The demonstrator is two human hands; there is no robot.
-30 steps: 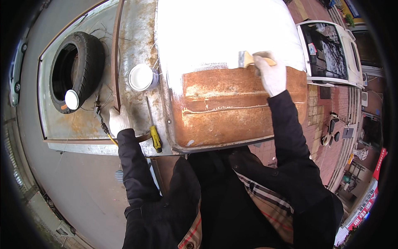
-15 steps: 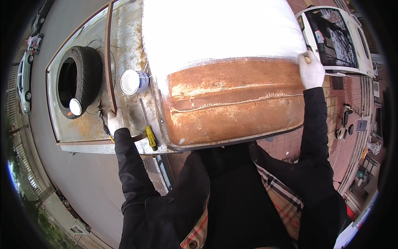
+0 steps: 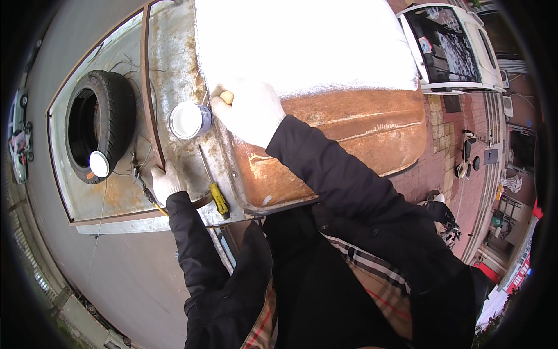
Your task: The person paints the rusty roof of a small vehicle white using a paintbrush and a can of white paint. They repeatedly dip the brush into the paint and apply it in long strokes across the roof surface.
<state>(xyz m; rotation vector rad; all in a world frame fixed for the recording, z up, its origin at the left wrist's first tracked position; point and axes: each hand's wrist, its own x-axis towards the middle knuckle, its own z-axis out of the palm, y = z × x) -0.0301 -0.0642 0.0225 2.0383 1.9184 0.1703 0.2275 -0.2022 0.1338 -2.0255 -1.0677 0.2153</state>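
Observation:
My right hand [image 3: 253, 113], in a white glove, is closed around a paintbrush, of which only the pale wooden handle end [image 3: 226, 97] shows; its bristles are hidden. It hovers at the left edge of a rusty brown panel [image 3: 372, 136], right beside an open paint can [image 3: 189, 120] of white paint. Farther up, the panel is coated white [image 3: 308, 41]. My left hand [image 3: 166, 181], also gloved, grips the near part of a brown metal bar [image 3: 146, 75]. Close to it lie a yellow-handled screwdriver [image 3: 219, 200] and a thin metal tool with a yellow hose [image 3: 139, 174].
A black tire [image 3: 104, 116] lies at the left on the stained metal surface, with a round white lid [image 3: 99, 164] against it. A white vehicle [image 3: 450, 49] stands at the far right on reddish paving [image 3: 430, 157]. Grey road runs along the left.
My right hand has swung from the panel's right edge leftward to beside the paint can, carrying the paintbrush. The left hand keeps hold of the bar. The view has shifted slightly.

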